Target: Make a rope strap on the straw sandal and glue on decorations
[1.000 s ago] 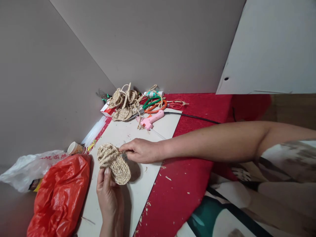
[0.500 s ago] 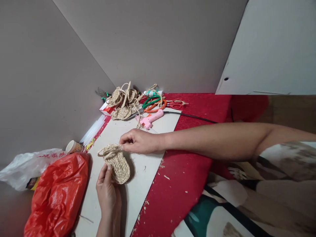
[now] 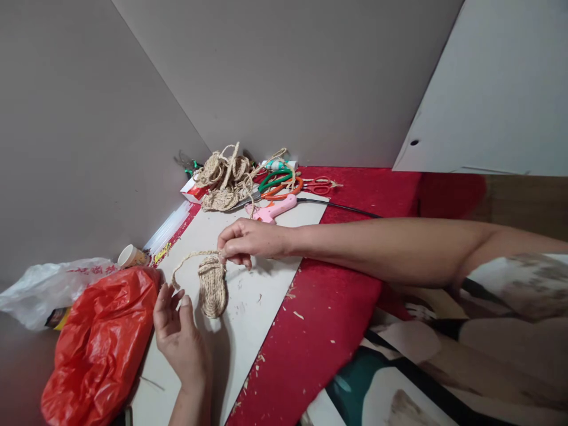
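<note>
Pinching one braided straw cord [image 3: 195,254] between finger and thumb, my right hand [image 3: 252,238] reaches in from the right. My left hand [image 3: 181,331] is loosely curled, thumb apart from the fingers, with the cord's far end at its fingertips; I cannot tell whether they touch. One woven straw sole [image 3: 212,287] is just below the cord, its top edge near my right fingertips, over one white board [image 3: 252,307]. Beneath the board is one red cloth [image 3: 328,319] dotted with straw scraps, too many to count.

Beyond my hands are one pink glue gun [image 3: 281,207], scissors [image 3: 274,187] with one green and one orange handle, a smaller red-handled pair [image 3: 318,190], one tube [image 3: 290,164], and a straw heap [image 3: 210,171] too tangled to count. To the left are one paper cup [image 3: 133,255], a bundle of clear sticks [image 3: 168,225] and two plastic bags: one white bag [image 3: 35,296], one red bag [image 3: 106,337].
</note>
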Demonstrator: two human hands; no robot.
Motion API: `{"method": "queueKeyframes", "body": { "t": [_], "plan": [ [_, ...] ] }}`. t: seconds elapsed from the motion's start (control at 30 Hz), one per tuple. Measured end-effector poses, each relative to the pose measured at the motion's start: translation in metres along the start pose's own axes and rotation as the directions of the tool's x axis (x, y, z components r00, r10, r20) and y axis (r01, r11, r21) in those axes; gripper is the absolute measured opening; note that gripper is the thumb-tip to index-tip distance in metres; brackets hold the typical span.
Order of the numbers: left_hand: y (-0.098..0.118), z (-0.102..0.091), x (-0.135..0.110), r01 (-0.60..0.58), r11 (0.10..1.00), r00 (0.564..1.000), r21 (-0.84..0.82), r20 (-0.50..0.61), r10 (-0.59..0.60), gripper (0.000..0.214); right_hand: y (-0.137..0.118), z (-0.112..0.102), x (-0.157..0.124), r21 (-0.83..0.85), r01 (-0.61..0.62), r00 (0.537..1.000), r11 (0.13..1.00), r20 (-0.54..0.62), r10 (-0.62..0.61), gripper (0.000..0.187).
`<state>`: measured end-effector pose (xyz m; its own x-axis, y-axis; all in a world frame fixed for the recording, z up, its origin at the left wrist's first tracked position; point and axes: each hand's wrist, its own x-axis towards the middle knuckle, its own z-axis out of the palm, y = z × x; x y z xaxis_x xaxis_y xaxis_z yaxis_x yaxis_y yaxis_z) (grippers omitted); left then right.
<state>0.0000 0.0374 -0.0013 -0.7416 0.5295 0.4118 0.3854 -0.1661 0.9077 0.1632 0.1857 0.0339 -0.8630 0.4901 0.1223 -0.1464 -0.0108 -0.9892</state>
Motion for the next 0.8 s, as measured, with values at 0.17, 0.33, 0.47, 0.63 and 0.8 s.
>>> {"method": "queueKeyframes", "body": {
  "t": [0.17, 0.33, 0.47, 0.63, 0.8],
  "plan": [
    [-0.003, -0.002, -0.008, -0.068, 0.993, 0.995, 0.099, 0.084, 0.06, 0.031, 0.001, -0.003, -0.001, -0.072, -0.036, 0.992, 0.997, 0.114, 0.045, 0.012],
    [-0.009, -0.008, -0.009, -0.182, 0.954, 0.97, 0.238, 0.202, 0.134, 0.027, 0.0, -0.003, -0.005, -0.246, 0.098, 0.993, 0.964, 0.088, -0.079, 0.052],
    [-0.008, -0.006, -0.012, -0.293, 0.924, 0.884, 0.247, 0.439, 0.163, 0.021, 0.007, 0.006, -0.009, -0.298, 0.218, 0.962, 0.929, 0.227, -0.152, 0.047],
    [-0.005, -0.005, -0.01, -0.305, 0.904, 0.873, 0.299, 0.468, 0.14, 0.026, 0.009, 0.009, -0.007, -0.286, 0.205, 0.969, 0.936, 0.194, -0.153, 0.013],
    [-0.021, -0.005, 0.013, -0.12, 0.892, 0.961, 0.436, 0.277, -0.006, 0.066, -0.003, 0.004, -0.005, -0.079, 0.033, 0.991, 0.996, -0.127, -0.043, 0.029]
  ]
}}
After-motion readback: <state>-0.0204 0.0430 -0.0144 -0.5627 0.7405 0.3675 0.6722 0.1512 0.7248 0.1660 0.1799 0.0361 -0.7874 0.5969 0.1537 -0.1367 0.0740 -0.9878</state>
